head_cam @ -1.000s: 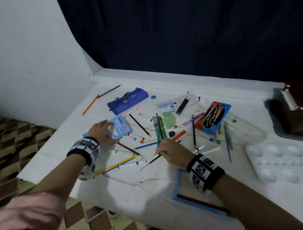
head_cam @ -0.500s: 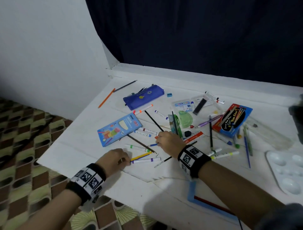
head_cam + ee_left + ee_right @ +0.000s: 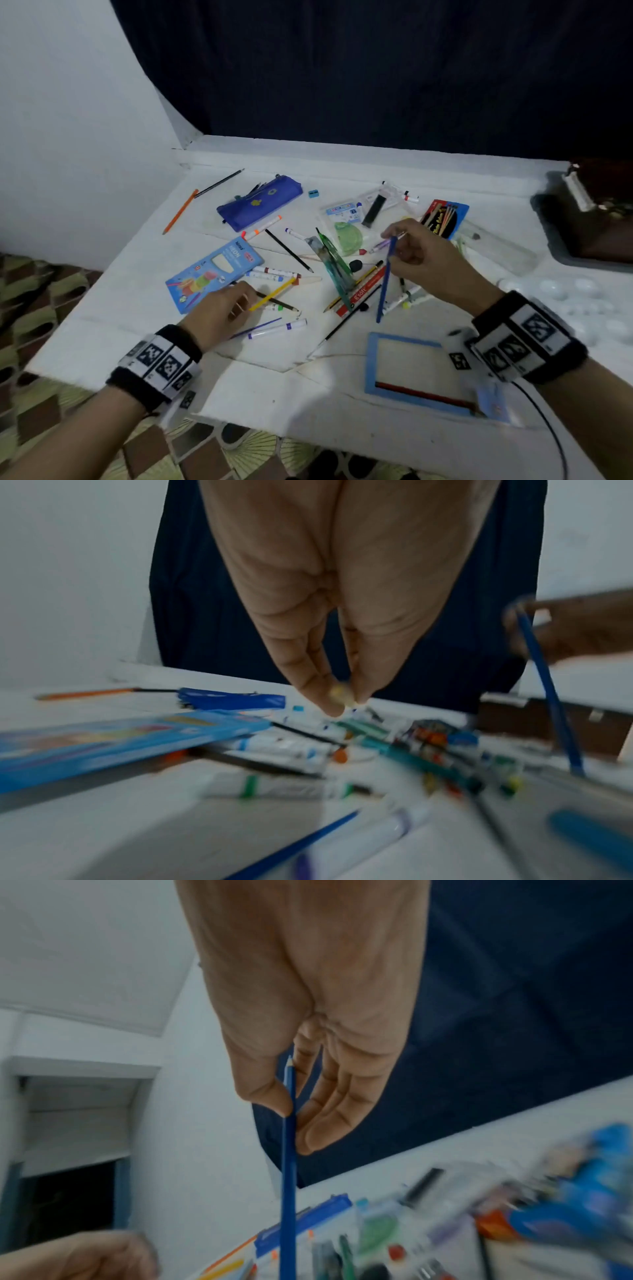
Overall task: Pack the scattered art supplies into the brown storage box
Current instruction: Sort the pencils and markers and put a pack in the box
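**Blue pencil lifted, yellow pencil pinched**

Along the near edge of the white table [image 3: 144, 308], bare surface on the left corner; to the right, near the edge, a blue-framed slate [image 3: 371, 370]. Far side closed off by a raised white ledge under a dark curtain [image 3: 376, 68]; left side open to patterned floor. At the far right edge, a brown storage box [image 3: 603, 219] in a grey tray, well apart from both hands.

Right hand [image 3: 423, 253] raised above the middle of the clutter, thumb and fingers pinching a blue pencil [image 3: 385, 277] near its top, the shaft hanging steeply down toward the red pencil box and markers below. Left hand [image 3: 222, 313] low on the table just beside the blue neon crayon pack [image 3: 214, 272], fingertips closed on the end of a yellow pencil [image 3: 274, 294] that crosses a dark pencil. Just nearer, a purple-capped white marker [image 3: 277, 329]. Further back, a blue pencil case [image 3: 260, 207] and an orange pencil [image 3: 180, 211].

Half a second back, right hand flat among the pencils with nothing lifted; now up with the blue pencil. Left hand then a fist nearer the edge, now forward on the yellow pencil.
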`<act>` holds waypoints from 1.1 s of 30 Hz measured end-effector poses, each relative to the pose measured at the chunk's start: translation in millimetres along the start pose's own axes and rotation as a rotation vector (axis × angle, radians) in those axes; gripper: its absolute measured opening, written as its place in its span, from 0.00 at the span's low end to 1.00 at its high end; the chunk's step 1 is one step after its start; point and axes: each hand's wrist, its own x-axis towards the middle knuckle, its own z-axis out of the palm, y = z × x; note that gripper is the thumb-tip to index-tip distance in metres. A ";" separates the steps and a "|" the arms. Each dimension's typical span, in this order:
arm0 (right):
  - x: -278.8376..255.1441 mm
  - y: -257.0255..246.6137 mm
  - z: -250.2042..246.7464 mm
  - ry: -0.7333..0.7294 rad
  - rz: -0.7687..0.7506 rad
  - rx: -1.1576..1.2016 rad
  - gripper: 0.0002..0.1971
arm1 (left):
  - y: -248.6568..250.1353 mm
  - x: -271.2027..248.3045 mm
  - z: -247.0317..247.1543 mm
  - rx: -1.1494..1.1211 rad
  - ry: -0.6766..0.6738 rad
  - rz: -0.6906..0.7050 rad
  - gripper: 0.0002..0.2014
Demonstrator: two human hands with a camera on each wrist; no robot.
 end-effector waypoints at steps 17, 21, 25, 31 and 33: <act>-166.7 131.9 -4.5 -0.067 -0.057 -0.739 0.26 | 140.7 52.4 41.9 -0.509 -0.630 0.178 0.13; -173.2 143.5 -13.8 -0.041 -0.046 -0.772 0.27 | 174.0 54.3 61.2 -0.623 -0.620 0.214 0.14; -176.7 157.3 -23.3 -0.035 -0.059 -0.902 0.19 | 192.1 55.3 74.4 -0.810 -0.699 0.159 0.16; -173.9 155.7 -21.6 -0.057 -0.174 -1.008 0.17 | 213.3 62.4 81.5 -0.531 -0.381 0.294 0.10; -173.1 154.9 -17.9 -0.089 -0.193 -0.999 0.15 | 216.8 64.3 87.5 -0.422 -0.287 0.361 0.09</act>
